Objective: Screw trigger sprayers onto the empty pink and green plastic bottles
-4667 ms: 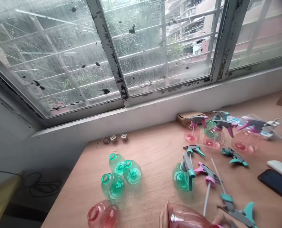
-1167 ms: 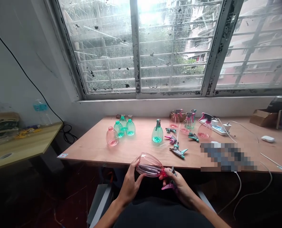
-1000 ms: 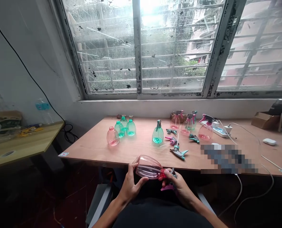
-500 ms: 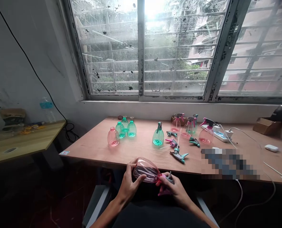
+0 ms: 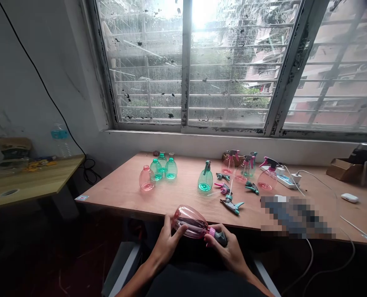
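A clear pink spray bottle (image 5: pixel 190 222) lies tilted on its side in front of my body, just off the table's front edge. My left hand (image 5: pixel 168 239) is wrapped round its base, thumb along the near side. At the neck, my right hand (image 5: pixel 225 243) grips the pink and dark grey spray head (image 5: pixel 219 236), which sits at the bottle's mouth; whether it is fully seated I cannot tell. On the table beyond lie loose spray heads, among them a teal and grey one (image 5: pixel 232 205) with its tube upward and a pink one (image 5: pixel 223 188).
A green spray bottle (image 5: pixel 205 181) stands mid-table. Headless bottles, one pink (image 5: pixel 147 180) and several green (image 5: pixel 171 168), stand left. More bottles with heads, including a pink one (image 5: pixel 267 179), stand right, near a power strip (image 5: pixel 284 178) with white cables. A blurred patch covers the front right.
The spray head has turned at the bottle's neck, its dark grey part now facing right. My right fingers have shifted round it. The left hand keeps its hold.
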{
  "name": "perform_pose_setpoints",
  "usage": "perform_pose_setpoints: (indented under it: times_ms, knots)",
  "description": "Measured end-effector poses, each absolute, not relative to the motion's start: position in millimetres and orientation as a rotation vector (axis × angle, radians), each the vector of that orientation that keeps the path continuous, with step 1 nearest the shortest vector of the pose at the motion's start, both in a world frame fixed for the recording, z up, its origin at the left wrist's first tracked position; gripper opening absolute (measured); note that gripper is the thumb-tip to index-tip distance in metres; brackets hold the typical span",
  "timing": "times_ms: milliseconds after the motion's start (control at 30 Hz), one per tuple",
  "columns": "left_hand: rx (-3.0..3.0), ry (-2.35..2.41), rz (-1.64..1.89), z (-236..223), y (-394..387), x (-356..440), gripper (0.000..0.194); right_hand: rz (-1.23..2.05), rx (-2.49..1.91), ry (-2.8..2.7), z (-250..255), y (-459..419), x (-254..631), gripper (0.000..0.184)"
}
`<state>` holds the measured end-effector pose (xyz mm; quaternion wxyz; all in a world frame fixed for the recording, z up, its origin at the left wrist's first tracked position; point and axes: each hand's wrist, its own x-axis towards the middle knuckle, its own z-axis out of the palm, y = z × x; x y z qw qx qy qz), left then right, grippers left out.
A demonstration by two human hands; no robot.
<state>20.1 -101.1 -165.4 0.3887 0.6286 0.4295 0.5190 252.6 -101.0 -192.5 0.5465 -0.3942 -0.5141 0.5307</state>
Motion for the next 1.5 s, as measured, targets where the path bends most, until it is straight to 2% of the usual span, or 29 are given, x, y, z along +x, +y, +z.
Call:
perform_pose_setpoints:
  times_ms: [167, 267, 400, 500, 567, 667, 800, 1000, 1133, 1233, 1300, 1367, 1400, 1467, 1500]
  knots:
    - [1.478, 1.052, 1.362, -159, -102, 25, 0.052, 1.08, -0.947, -1.343, -194, -99, 250, 0.038]
    - [1.404, 1.026, 1.395, -155, -103, 26, 0.056, 1.015, -0.946, -1.419, -198, -97, 249, 0.05]
    - [1.24, 0.935, 1.339, -147, -106, 31, 0.068, 0.744, -0.869, -1.577, -195, -99, 261, 0.031]
    - [1.143, 0.903, 1.236, -134, -107, 33, 0.076, 0.571, -0.749, -1.711, -193, -99, 266, 0.042]
    - [1.124, 0.911, 1.184, -125, -106, 32, 0.071, 0.539, -0.677, -1.767, -193, -97, 264, 0.048]
    - [1.137, 0.937, 1.212, -119, -103, 30, 0.062, 0.594, -0.638, -1.755, -193, -96, 257, 0.058]
    - [1.189, 1.006, 1.353, -125, -99, 35, 0.057, 0.819, -0.78, -1.536, -193, -100, 248, 0.044]
    - [1.273, 1.105, 1.47, -136, -102, 54, 0.053, 1.254, -0.916, -1.267, -194, -103, 240, 0.071]
    - [1.305, 1.093, 1.46, -143, -93, 57, 0.057, 1.38, -0.968, -1.244, -178, -95, 249, 0.073]
    - [1.323, 1.025, 1.359, -159, -86, 61, 0.064, 1.406, -1.029, -1.314, -148, -83, 279, 0.066]
    - [1.34, 0.951, 1.221, -175, -88, 68, 0.069, 1.402, -1.085, -1.393, -123, -76, 313, 0.054]
    - [1.355, 0.867, 1.039, -193, -95, 78, 0.072, 1.363, -1.178, -1.49, -101, -72, 353, 0.038]
    - [1.36, 0.823, 0.929, -202, -100, 84, 0.076, 1.221, -1.262, -1.642, -91, -70, 373, 0.035]
    - [1.348, 0.728, 0.666, -217, -107, 94, 0.084, 1.099, -1.397, -1.809, -74, -64, 410, 0.033]
    - [1.324, 0.681, 0.511, -223, -106, 98, 0.08, 1.101, -1.456, -1.812, -66, -57, 424, 0.033]
